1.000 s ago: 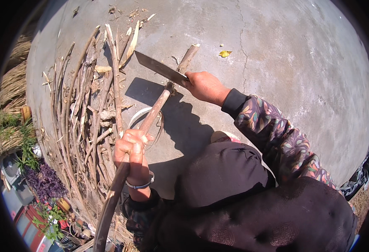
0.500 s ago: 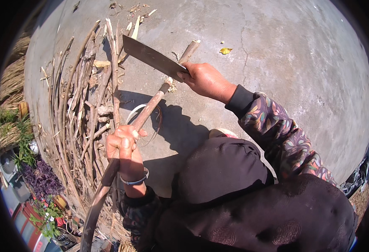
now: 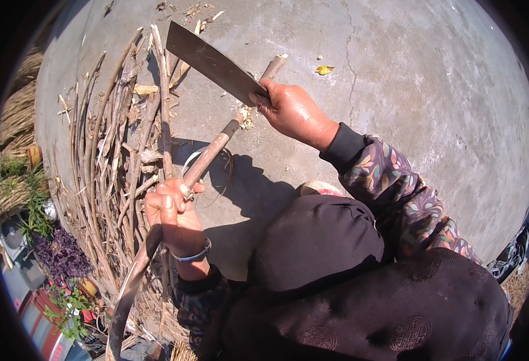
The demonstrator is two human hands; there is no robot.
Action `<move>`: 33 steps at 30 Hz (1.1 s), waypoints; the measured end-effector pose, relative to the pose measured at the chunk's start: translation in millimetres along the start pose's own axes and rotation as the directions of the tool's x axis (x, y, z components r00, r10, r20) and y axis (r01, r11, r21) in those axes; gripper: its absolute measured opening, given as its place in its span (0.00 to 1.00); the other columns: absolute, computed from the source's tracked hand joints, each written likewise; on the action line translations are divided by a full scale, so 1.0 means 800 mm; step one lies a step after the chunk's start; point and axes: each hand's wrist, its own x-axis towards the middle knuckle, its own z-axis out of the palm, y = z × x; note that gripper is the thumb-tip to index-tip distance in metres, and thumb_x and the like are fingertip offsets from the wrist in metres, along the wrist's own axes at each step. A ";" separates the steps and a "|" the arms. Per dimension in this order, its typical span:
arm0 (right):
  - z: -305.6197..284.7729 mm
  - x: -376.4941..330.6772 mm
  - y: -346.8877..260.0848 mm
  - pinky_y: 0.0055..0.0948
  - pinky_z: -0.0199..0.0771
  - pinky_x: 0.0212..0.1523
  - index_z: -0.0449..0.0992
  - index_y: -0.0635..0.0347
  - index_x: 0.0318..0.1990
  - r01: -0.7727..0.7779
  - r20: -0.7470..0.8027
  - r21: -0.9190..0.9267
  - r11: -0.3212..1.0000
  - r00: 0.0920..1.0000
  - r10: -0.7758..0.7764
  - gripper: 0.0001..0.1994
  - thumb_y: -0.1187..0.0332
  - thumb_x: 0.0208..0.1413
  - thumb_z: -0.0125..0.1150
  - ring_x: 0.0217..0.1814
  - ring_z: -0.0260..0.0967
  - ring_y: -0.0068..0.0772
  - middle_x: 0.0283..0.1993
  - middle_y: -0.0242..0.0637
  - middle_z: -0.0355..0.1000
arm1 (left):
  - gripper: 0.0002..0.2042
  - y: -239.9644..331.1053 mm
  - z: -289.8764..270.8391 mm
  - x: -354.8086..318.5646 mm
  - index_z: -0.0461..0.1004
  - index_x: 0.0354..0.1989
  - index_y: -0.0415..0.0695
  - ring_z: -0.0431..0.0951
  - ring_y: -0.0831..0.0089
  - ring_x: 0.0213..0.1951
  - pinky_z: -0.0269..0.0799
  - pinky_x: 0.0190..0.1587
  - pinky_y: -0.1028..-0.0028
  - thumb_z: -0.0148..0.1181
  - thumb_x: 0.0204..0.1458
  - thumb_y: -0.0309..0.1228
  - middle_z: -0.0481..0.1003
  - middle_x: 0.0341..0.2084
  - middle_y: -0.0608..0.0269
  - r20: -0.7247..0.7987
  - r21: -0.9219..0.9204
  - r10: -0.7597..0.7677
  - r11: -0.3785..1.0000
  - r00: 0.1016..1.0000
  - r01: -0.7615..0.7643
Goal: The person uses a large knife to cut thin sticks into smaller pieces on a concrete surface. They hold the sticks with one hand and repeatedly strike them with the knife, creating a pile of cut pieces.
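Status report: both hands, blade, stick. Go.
Left hand grips long stick. Right hand holds cleaver raised above it. Branch pile lies left, apart from the blade.

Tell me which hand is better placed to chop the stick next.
Right. The right hand holds the cleaver raised above the long stick, while the left hand grips and steadies that stick.

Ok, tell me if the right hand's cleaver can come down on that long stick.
Probably yes: the right hand holds the cleaver raised just above the long stick, with nothing between; the left hand grips lower down.
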 end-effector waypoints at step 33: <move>0.015 -0.012 0.014 0.54 0.72 0.33 0.71 0.59 0.39 -0.169 0.233 -0.295 0.940 0.942 0.242 0.10 0.62 0.61 0.54 0.33 0.73 0.60 0.28 0.52 0.74 | 0.13 0.019 0.031 -0.003 0.67 0.41 0.39 0.70 0.80 0.33 0.70 0.39 0.79 0.67 0.54 0.26 0.71 0.35 0.63 -0.152 0.518 -0.065 0.845 0.986 0.135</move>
